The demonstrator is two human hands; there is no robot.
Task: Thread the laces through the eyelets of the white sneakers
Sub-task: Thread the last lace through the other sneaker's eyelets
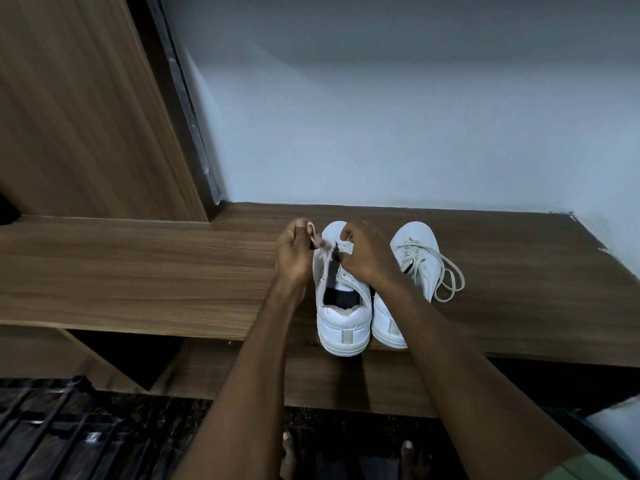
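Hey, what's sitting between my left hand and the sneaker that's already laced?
In the head view, the unlaced sneaker sits between the left hand and the laced sneaker, with the right hand over it.

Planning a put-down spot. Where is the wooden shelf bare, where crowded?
Bare: the wooden shelf left of the left hand, up to the wood panel; a smaller patch right of the laced white sneaker. Crowded: centre, around the unlaced white sneaker and right hand.
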